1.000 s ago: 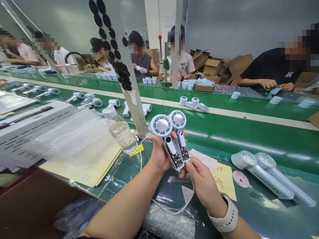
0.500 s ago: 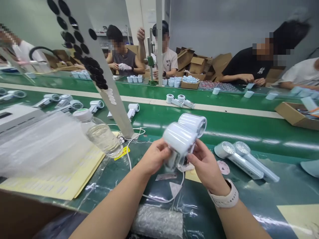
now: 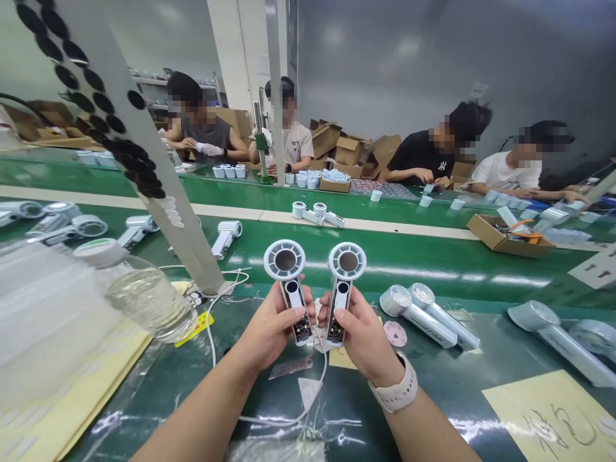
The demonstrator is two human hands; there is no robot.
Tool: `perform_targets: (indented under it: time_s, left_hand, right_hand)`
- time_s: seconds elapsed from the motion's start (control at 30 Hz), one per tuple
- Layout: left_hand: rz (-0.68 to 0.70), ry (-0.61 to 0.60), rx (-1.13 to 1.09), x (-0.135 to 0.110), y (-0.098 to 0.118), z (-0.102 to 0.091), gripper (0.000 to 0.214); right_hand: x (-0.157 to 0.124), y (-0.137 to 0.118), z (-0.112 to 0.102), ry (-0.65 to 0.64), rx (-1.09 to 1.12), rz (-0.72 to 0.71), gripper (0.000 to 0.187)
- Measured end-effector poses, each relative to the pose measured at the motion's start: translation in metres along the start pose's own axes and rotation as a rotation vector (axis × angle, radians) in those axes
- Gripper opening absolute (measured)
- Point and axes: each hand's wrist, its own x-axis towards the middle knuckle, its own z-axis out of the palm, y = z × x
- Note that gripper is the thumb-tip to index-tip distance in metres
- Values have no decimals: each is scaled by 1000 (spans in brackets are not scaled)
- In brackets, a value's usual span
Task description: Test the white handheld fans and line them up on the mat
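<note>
Head view: left hand (image 3: 272, 321) and right hand (image 3: 360, 337) each clenched on 1 fan, held upright, side by side, just apart, heads up. Left fan (image 3: 293, 301) and right fan (image 3: 339, 301) each show a dark board (image 3: 302, 330) open on the lower handle, facing the camera. Fingers wrap behind the handles; right thumb (image 3: 342, 316) sits on the front, close to its board. Good hold, judging by this: keep pads on the handle edges, off the boards, and keep both heads level for comparison.

Under the fingers: white cable (image 3: 323, 372) looping over the green belt (image 3: 385, 263), plus a clear film scrap (image 3: 308, 391). Watch (image 3: 394, 388) on right wrist. Left of the fingers: water bottle (image 3: 139, 292), yellow tag (image 3: 194, 328), yellow sheet (image 3: 86, 385). Right of the fingers: 2 pale blue fans (image 3: 418, 314), pink disc (image 3: 395, 333), yellow note (image 3: 548, 417).

Beyond the fingertips: more fan parts (image 3: 308, 213) on the belt, post with black discs (image 3: 178, 218), parts box (image 3: 505, 234). Far side of the line: 4 co-workers (image 3: 433, 144) working with their own hands, cardboard boxes (image 3: 356, 154) behind them, grey wall.
</note>
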Motion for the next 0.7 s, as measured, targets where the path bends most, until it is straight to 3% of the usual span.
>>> perform_targets:
  time_s: [0.17, 0.3, 0.7]
  left_hand:
    - [13, -88, 22, 1, -6, 0, 34]
    - [1, -140, 58, 1, -8, -3, 37]
    - [-13, -116, 38, 0, -6, -2, 46]
  right_hand:
    - [-3, -2, -2, 17, -31, 28, 42]
    - [-2, -1, -6, 34, -53, 82, 39]
    - [-3, -5, -5, 28, -20, 109, 34]
